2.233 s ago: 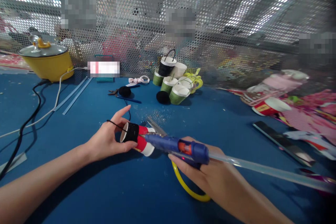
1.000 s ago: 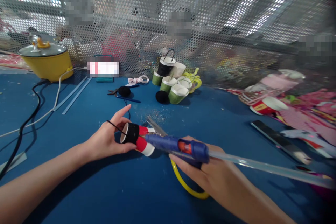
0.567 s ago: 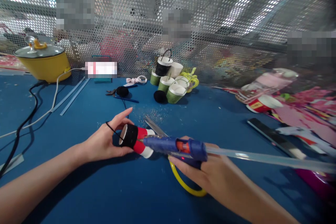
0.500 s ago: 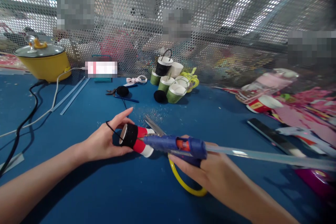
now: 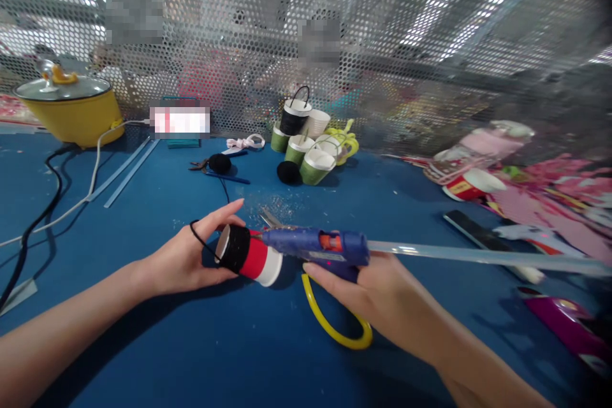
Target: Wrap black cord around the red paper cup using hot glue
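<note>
My left hand (image 5: 186,255) holds a small paper cup (image 5: 255,261) on its side, between thumb and fingers. The cup is red with a white rim, and black cord is wrapped round its base end. A strand of the cord loops over my index finger. My right hand (image 5: 377,287) grips a blue glue gun (image 5: 315,245) with a long clear glue stick (image 5: 454,256) out of its back. The gun's nozzle is at the cup's upper side, by the edge of the black wrap. Yellow-handled scissors (image 5: 313,312) lie under the gun, partly hidden.
Behind are a black yarn ball (image 5: 219,163), pliers (image 5: 198,166), green-wrapped cups (image 5: 317,167) and another black ball (image 5: 289,173). A yellow pot (image 5: 74,111) stands far left. At right lie a white glue gun (image 5: 535,239) and a purple tool (image 5: 564,325).
The glue gun has moved slightly up and left, its nozzle now nearer the cup's upper side. More of the red and white cup shows below it. The whole view has shifted a little.
</note>
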Demonstrator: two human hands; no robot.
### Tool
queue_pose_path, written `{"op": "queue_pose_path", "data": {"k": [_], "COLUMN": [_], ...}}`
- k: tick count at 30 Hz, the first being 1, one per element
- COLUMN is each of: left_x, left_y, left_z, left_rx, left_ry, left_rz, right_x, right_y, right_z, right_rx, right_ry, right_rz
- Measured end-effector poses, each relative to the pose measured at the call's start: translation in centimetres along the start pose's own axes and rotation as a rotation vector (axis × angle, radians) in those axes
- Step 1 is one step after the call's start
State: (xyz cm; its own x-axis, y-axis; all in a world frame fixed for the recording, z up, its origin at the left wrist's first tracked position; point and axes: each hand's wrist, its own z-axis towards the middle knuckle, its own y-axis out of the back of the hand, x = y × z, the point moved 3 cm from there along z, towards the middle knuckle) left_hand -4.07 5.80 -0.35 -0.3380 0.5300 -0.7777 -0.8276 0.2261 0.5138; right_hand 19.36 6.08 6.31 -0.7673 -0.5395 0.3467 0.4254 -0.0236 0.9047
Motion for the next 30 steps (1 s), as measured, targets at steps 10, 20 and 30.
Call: {"op": "queue_pose_path", "data": {"k": [10, 20, 30], "left_x": [-0.4, -1.2, -0.4], "left_y": [0.1, 0.1, 0.1], "left_z": [0.0, 0.3, 0.0], "left_rx": [0.013, 0.009, -0.006], "left_ry": [-0.036, -0.079, 0.004], "left_rz": [0.054, 0.109, 0.046], "right_x": [0.6, 1.1, -0.2], "right_y": [0.3, 0.8, 0.1], "right_z": [0.6, 0.7, -0.9], "right_rx": [0.059, 0.046, -0.008], "right_ry": [-0.062, -0.046, 0.195], "right_rz": [0.126, 0.101, -0.109]}}
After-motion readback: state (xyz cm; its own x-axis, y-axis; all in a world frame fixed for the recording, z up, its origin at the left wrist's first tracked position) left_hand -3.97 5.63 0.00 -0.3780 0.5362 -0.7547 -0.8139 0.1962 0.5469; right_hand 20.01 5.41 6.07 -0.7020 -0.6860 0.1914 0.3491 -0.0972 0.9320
